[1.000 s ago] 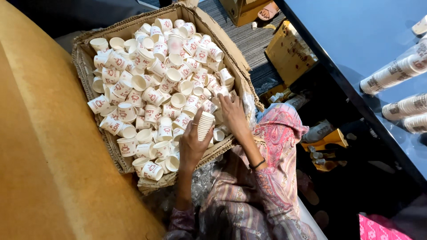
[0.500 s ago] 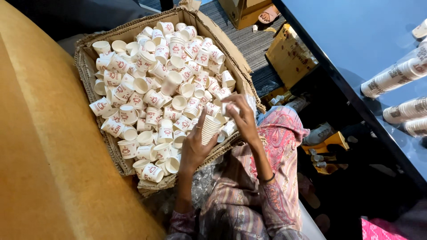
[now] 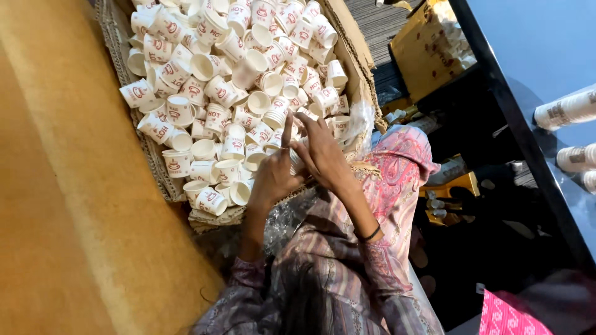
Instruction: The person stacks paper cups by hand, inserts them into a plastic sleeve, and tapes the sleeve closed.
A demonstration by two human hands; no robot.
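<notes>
— Where the fingers (image 3: 287, 131) meet: clasped around a short stack of cups (image 3: 295, 162), mostly hidden between the two palms.

— Which hand doing what?

— Left hand (image 3: 274, 177) wrapped around the stack from the near side, forefinger pointing up. Right hand (image 3: 320, 152) curled over the stack from the far side, fingertips pressed against the left ones. Both closed on it, neither slack.

— And the stack itself?

— Held just above the near right corner of the cardboard box (image 3: 357, 53), over the loose cups (image 3: 230, 93).

— Inside the box?

— Heaped with small white paper cups bearing red print, lying every way: upright, tipped, mouth up.

— Around the arms?

— Patterned sleeves, a dark band (image 3: 371, 234) on the right wrist, pink patterned cloth (image 3: 400, 167) beneath. Clear plastic (image 3: 360, 124) bunched at the box corner.

— Farther out?

— Big tan surface (image 3: 68, 217) on the left. Yellow carton (image 3: 428, 46) beyond the box. Long cup stacks (image 3: 568, 108) lying on the blue surface at the right edge.
</notes>
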